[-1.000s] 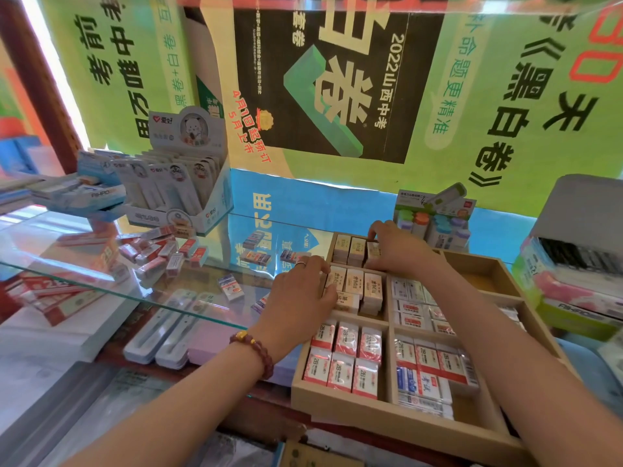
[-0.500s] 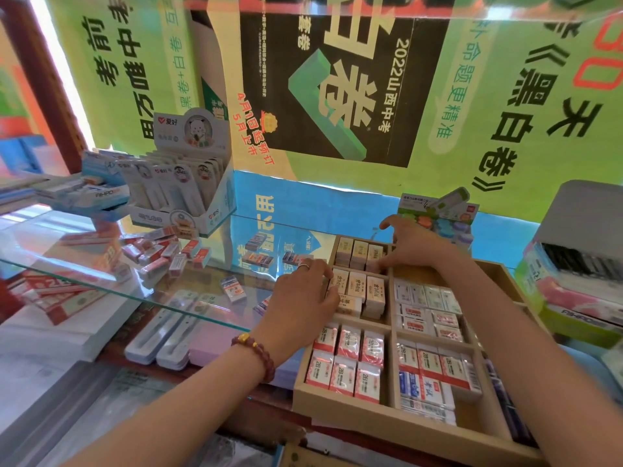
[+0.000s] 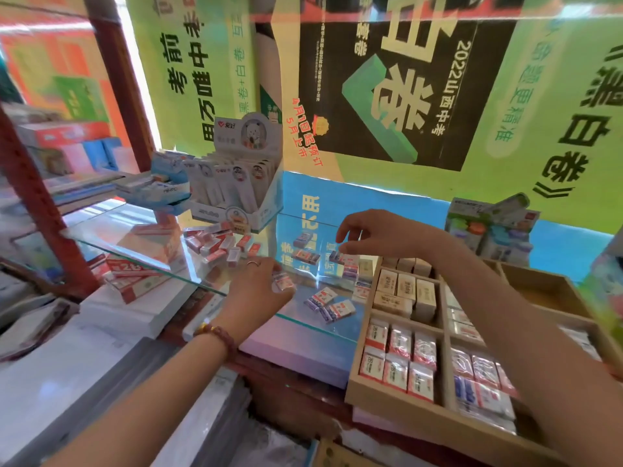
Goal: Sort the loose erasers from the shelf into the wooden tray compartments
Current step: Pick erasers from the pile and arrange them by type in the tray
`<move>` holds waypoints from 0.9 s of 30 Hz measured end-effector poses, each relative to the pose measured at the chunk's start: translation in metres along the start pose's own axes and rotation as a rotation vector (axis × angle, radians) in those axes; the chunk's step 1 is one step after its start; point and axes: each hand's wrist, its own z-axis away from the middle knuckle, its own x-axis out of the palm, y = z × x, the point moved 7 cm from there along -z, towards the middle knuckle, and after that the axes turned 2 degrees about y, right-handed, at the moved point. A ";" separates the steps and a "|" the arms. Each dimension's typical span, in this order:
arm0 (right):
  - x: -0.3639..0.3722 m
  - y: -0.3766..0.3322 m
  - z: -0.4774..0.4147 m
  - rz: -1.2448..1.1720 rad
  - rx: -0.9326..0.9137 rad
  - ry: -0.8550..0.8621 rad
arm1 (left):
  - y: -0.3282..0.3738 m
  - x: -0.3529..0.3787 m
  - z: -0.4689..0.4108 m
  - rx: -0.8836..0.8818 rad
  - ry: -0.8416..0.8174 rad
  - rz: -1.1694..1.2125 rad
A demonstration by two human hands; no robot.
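The step in hand looks like pick-up: both hands are off the tray (image 3: 397, 412) and out over the glass shelf (image 3: 175, 264), going for loose erasers.

Nearest, the tray sits at the right, its front compartments packed with red-and-white erasers (image 3: 396, 362) standing in rows; the cells behind hold tan boxed erasers (image 3: 404, 291), and the far right cell (image 3: 546, 294) looks bare.

The left hand (image 3: 259, 291) lies low over the shelf edge, fingers curled down, its fingertips on or around a small wrapped eraser (image 3: 282, 281). Whether it is lifted or only pinched against the glass I cannot tell. Just beyond, two blue-and-white erasers (image 3: 330, 305) lie loose on the glass near the tray's left wall.

Farther on, the right hand (image 3: 371, 234) hovers half open, thumb and fingers apart and pointing down toward a small cluster of erasers (image 3: 350, 264) beside the tray's back corner. It grips nothing yet.

Farthest, a heap of red-and-white erasers (image 3: 222, 246) lies before a display box (image 3: 236, 183), well apart from both hands.

The next move calls for closing each hand on one eraser, then matching its wrapper to the right compartment. The slick glass may let pieces slide.
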 end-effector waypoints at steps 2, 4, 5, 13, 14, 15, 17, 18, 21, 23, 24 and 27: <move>0.017 -0.001 -0.013 0.022 0.006 -0.087 | -0.010 0.001 0.004 0.015 -0.031 -0.025; 0.033 0.003 -0.021 0.057 0.061 -0.202 | -0.012 0.004 0.006 0.063 -0.048 -0.086; 0.040 0.004 -0.024 0.081 0.092 -0.261 | -0.012 0.004 0.007 0.079 -0.045 -0.104; 0.092 -0.008 -0.028 0.199 0.134 -0.610 | -0.008 0.012 -0.001 0.131 0.001 -0.052; 0.095 -0.008 -0.030 0.213 0.106 -0.592 | -0.007 0.012 -0.002 0.129 0.008 -0.041; 0.096 -0.009 -0.031 0.222 0.084 -0.573 | -0.006 0.012 -0.002 0.130 0.012 -0.034; 0.095 -0.007 -0.033 0.204 0.043 -0.542 | -0.007 0.012 -0.002 0.136 0.018 -0.020; 0.095 -0.007 -0.033 0.174 0.025 -0.531 | -0.008 0.013 -0.002 0.137 0.019 -0.013; 0.095 -0.007 -0.031 0.084 -0.020 -0.495 | -0.008 0.012 -0.001 0.144 0.025 -0.024; 0.089 -0.008 -0.032 0.028 -0.052 -0.396 | -0.007 0.010 0.000 0.150 0.031 -0.017; 0.082 -0.009 -0.033 -0.016 -0.060 -0.313 | -0.007 0.010 0.000 0.145 0.027 -0.005; 0.059 -0.009 -0.023 -0.172 -0.039 -0.246 | -0.010 0.010 0.000 0.118 0.012 0.030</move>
